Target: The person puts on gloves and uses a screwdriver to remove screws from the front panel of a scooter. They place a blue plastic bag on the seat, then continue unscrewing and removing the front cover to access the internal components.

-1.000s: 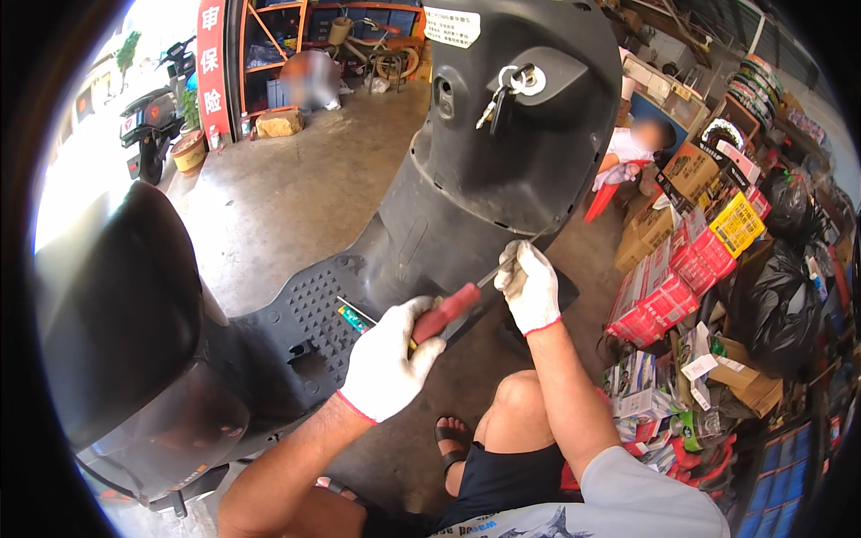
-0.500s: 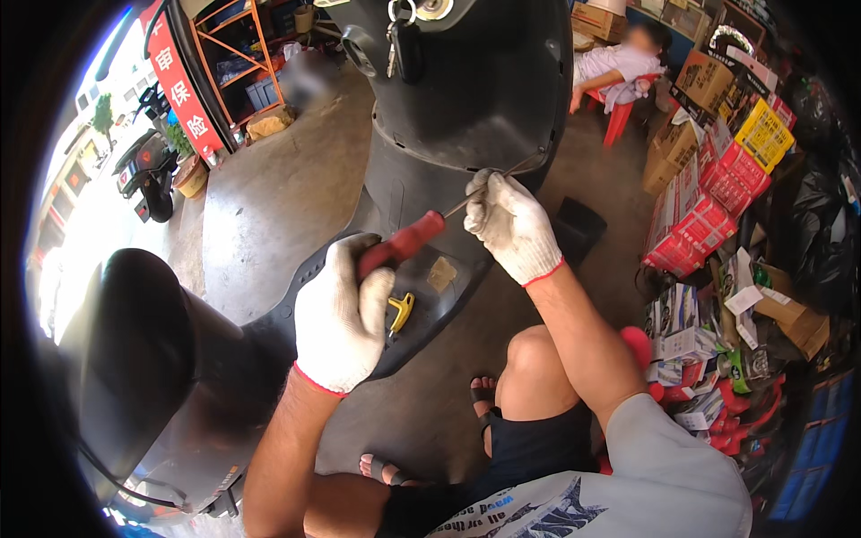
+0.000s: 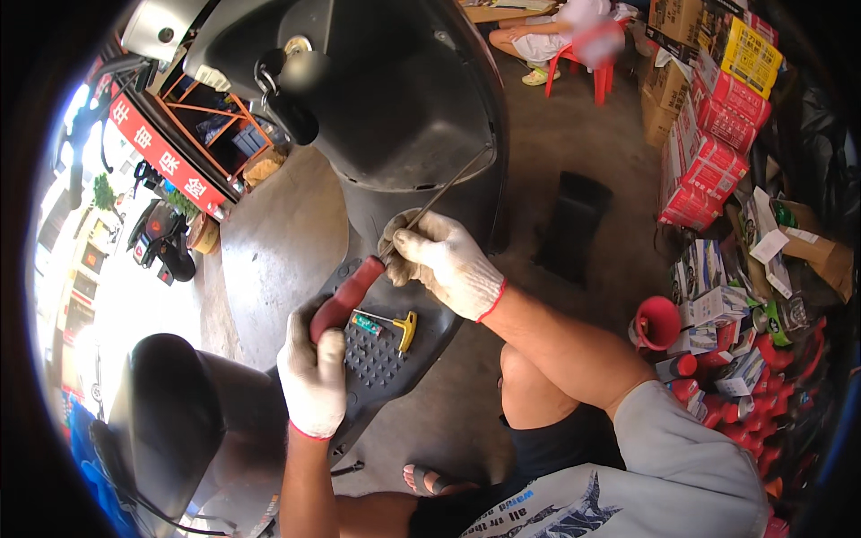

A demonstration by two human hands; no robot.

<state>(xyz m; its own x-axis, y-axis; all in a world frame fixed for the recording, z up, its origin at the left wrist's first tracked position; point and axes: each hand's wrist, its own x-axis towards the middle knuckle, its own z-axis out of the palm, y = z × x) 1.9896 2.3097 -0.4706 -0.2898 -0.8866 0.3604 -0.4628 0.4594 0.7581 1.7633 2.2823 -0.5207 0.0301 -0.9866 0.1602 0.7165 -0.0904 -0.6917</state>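
My gloved left hand (image 3: 309, 377) is closed round the red handle of a long screwdriver (image 3: 352, 294). My gloved right hand (image 3: 439, 255) grips its metal shaft just above the handle. The blade reaches a small hole near the right edge of the scooter's black front panel (image 3: 404, 99). Keys with a black fob (image 3: 291, 117) hang from the panel's lock. On the footboard (image 3: 372, 363), under my hands, lie a yellow T-handle hex key (image 3: 405, 334) and a small green item (image 3: 366, 323).
The scooter's seat (image 3: 175, 394) is at lower left, another scooter (image 3: 161, 238) by the bright entrance. A person in white (image 3: 547, 36) sits on a red plastic chair (image 3: 603, 81). Stacked boxes (image 3: 708, 152) and a red bucket (image 3: 655, 323) line the right. A black part (image 3: 569, 224) lies on the floor.
My view has swung, so the panel and hands sit further left. The screwdriver is held at a steeper angle, and more of the footboard with the hex key shows.
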